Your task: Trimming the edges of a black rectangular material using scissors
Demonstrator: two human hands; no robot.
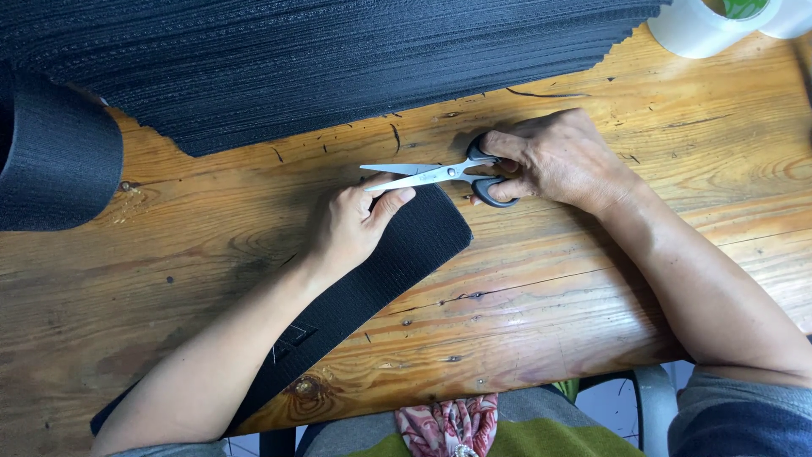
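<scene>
Black elastic strap (pixel 406 254) is pinched by the left hand (pixel 355 224); scissors (pixel 440 173), gripped by the right hand (pixel 558 161), could nick fingertips (pixel 397 196) lying beside the blades.

Strap (pixel 397 254) on table (pixel 592 279), scissors (pixel 440 174) above; stack (pixel 338 59) behind, roll (pixel 55 161) far L.

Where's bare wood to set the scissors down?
Bare wood lies right of the right hand, below the tape roll, and left of the strip, below the black roll. It is crowded around the scissors and under the stacked strips.
</scene>
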